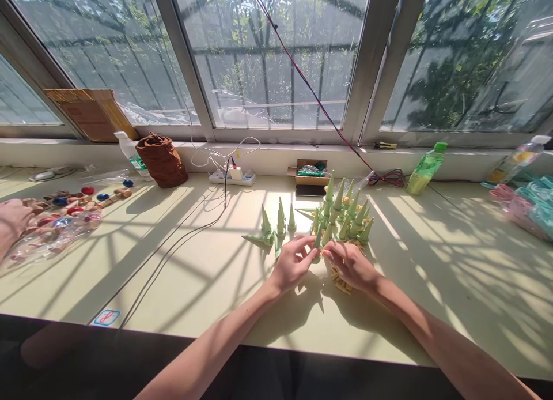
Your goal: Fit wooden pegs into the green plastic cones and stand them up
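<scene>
My left hand point(292, 264) is closed around a pale green cone-shaped piece point(318, 239) that points upward. Close beside it, my right hand point(351, 265) pinches at the same spot, its fingertips together; whatever they hold is too small to make out. Behind both hands stands a dense cluster of green cones point(338, 196) with small yellow bits among them. To the left are a few more upright green cones point(280, 217) and one lying on its side point(258, 239). Several small yellow pieces point(342, 285) lie on the table under my right hand.
Another person's hand point(15, 218) is at the far left, by wooden toys with red and blue balls point(64, 207). Along the back are a brown bag point(161, 161), a power strip point(233, 177), a small box point(311, 175) and a green bottle point(427, 168). Cables point(190, 227) cross the table.
</scene>
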`<action>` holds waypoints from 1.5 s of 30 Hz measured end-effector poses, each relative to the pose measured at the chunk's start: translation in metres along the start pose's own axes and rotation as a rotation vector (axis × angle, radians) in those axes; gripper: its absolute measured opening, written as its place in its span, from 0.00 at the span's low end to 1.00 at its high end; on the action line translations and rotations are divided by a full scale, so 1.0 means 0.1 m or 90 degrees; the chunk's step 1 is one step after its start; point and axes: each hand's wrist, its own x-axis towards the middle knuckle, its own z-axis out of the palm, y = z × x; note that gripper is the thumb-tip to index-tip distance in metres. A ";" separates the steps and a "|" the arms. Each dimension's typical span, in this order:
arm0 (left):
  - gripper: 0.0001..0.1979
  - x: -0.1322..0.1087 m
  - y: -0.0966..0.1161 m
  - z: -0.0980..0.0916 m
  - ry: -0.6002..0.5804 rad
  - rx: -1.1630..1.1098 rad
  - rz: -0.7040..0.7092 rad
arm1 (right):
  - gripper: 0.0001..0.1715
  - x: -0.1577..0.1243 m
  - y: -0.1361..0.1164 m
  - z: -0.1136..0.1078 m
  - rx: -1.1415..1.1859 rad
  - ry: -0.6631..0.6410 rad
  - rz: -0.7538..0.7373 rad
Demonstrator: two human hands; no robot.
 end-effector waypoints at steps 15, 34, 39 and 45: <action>0.12 -0.01 0.06 0.00 0.044 0.078 0.040 | 0.13 0.01 -0.01 0.02 0.004 0.093 0.011; 0.17 0.03 0.04 -0.01 0.066 -0.157 -0.142 | 0.09 0.01 -0.04 -0.05 0.014 0.093 -0.021; 0.18 0.03 0.01 0.00 0.048 -0.163 -0.132 | 0.09 0.01 -0.06 -0.05 0.007 0.100 -0.038; 0.16 0.01 0.02 0.04 0.034 -0.083 -0.063 | 0.16 0.00 -0.01 0.00 0.029 0.102 -0.011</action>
